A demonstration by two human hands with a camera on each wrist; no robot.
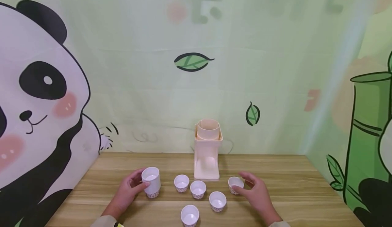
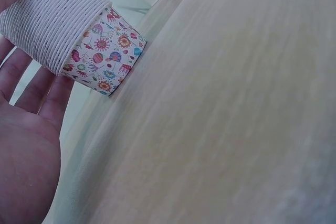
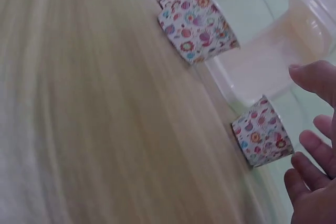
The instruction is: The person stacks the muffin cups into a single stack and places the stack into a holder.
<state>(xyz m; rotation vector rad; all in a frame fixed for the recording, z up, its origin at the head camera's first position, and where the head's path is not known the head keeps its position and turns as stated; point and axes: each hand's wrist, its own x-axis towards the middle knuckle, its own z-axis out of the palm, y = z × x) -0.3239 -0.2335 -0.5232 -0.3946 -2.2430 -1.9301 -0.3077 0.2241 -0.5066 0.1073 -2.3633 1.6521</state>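
Observation:
My left hand (image 1: pixel 129 190) holds a tall stack of nested paper cups (image 1: pixel 151 180) at the table's left side, thumb on the near side and fingers behind. In the left wrist view, the stack's white rims (image 2: pixel 55 19) lie close together above a flower-patterned bottom cup (image 2: pixel 107 51), which stands at the table surface. My right hand (image 1: pixel 258 194) is beside a single paper cup (image 1: pixel 235 185) on the right. Its thumb and fingers are spread around that cup; in the right wrist view the thumb stands away from the patterned wall (image 3: pixel 262 134), with fingertips right at the rim.
Between the hands, several single cups stand upright, including one at the back (image 1: pixel 181 183), one at right (image 1: pixel 217 201) and one in front (image 1: pixel 190 215). A pale pink dispenser-like stand (image 1: pixel 207 152) is behind them on the wooden table (image 1: pixel 275 172). A panda-printed cloth (image 1: pixel 137 84) hangs behind.

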